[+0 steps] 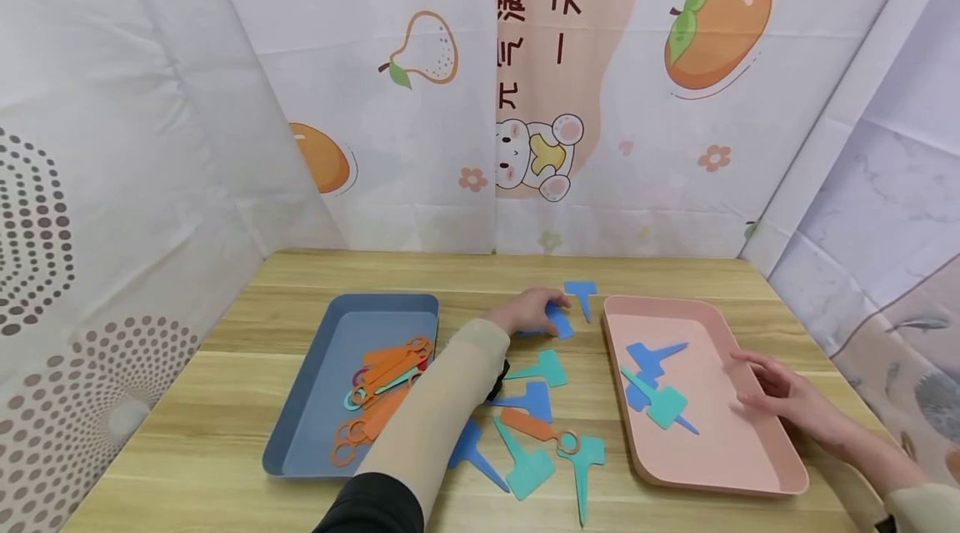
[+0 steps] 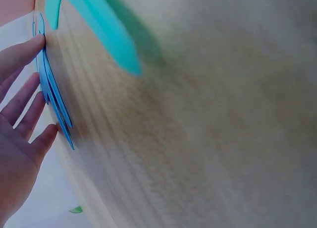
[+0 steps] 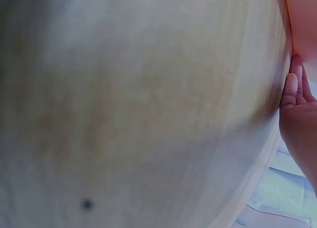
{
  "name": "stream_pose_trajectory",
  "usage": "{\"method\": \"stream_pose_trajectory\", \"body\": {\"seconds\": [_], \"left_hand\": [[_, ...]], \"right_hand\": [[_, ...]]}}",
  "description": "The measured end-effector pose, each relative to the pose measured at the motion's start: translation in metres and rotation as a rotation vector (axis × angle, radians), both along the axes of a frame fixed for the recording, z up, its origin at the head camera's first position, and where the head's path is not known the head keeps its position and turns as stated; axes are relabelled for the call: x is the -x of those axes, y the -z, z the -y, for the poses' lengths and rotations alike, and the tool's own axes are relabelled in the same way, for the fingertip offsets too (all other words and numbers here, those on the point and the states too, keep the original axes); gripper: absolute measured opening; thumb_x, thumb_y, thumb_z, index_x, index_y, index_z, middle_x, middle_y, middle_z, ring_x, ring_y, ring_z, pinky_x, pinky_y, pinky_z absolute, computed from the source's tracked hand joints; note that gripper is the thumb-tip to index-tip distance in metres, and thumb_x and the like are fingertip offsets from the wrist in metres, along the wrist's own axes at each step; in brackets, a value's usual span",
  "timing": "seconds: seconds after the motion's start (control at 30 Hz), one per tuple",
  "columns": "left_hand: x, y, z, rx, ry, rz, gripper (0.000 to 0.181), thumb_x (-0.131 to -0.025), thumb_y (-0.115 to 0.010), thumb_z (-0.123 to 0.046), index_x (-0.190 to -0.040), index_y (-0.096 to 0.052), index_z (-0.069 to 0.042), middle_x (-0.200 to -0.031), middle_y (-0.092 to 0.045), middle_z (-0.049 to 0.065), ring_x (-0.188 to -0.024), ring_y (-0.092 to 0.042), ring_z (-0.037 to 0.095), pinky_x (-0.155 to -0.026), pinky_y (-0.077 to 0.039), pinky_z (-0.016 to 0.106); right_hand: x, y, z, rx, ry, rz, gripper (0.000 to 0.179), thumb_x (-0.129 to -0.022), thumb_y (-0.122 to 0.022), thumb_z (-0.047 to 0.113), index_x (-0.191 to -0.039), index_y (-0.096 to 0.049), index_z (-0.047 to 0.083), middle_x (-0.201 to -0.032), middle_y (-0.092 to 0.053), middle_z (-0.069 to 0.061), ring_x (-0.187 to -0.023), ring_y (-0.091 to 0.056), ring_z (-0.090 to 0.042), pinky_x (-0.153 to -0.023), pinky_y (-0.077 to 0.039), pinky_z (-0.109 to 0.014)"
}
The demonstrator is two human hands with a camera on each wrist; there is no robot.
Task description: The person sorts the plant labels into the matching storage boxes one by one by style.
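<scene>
My left hand point(image 1: 532, 312) is at the far middle of the table, fingers spread over flat blue T-shaped plant labels point(image 1: 559, 321). In the left wrist view its fingertips touch the edges of these thin blue labels, which overlap close to the wood. Another blue label point(image 1: 581, 289) lies just beyond the hand. On the right, my right hand point(image 1: 795, 404) holds the side wall of the pink tray point(image 1: 757, 466), thumb and forefinger reaching over the rim. Inside that tray lie blue labels point(image 1: 647, 359) and a teal label point(image 1: 666, 408).
A blue-grey tray point(image 1: 300, 433) on the left holds orange ring-ended tags point(image 1: 390, 370) and others, partly hidden by my left forearm. Between the trays lie teal labels point(image 1: 531, 473), blue labels point(image 1: 537, 399) and one orange ring-ended tag point(image 1: 528, 423). A printed curtain point(image 1: 420, 141) hangs behind.
</scene>
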State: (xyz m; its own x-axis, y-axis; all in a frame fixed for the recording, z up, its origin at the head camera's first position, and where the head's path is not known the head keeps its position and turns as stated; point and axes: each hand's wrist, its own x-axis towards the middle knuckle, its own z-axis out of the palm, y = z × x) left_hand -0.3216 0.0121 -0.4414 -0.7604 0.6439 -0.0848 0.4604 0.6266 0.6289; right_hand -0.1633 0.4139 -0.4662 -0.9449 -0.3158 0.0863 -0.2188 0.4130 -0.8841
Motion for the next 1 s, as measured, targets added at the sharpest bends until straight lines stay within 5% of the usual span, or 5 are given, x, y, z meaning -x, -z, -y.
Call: {"method": "stream_pose_trajectory", "body": {"seconds": [0.53, 1.0], "left_hand": [[-0.0010, -0.0039, 0.0032, -0.044, -0.072, 0.050, 0.049, -0.076, -0.081, 0.001, -0.121, -0.065, -0.010, -0.127, -0.058, 0.007, -0.118, -0.050, 0.020, -0.098, -0.039, 0.027], [-0.0003, -0.0035, 0.0057, -0.078, -0.017, 0.039, 0.038, -0.086, -0.068, 0.005, -0.121, -0.065, -0.010, -0.131, -0.057, 0.004, -0.122, -0.049, 0.019, -0.097, -0.040, 0.027]], "right_hand": [[-0.0010, -0.0005, 0.0013, 0.000, 0.005, -0.001, 0.055, -0.092, -0.059, -0.006, -0.142, -0.041, 0.006, -0.120, -0.055, 0.024, -0.106, -0.052, 0.008, -0.080, -0.044, -0.014], [-0.0005, 0.0002, 0.0023, 0.015, -0.009, -0.013, 0.055, -0.092, -0.059, -0.008, -0.142, -0.041, 0.004, -0.121, -0.056, 0.023, -0.106, -0.052, 0.007, -0.080, -0.044, -0.013]]}}
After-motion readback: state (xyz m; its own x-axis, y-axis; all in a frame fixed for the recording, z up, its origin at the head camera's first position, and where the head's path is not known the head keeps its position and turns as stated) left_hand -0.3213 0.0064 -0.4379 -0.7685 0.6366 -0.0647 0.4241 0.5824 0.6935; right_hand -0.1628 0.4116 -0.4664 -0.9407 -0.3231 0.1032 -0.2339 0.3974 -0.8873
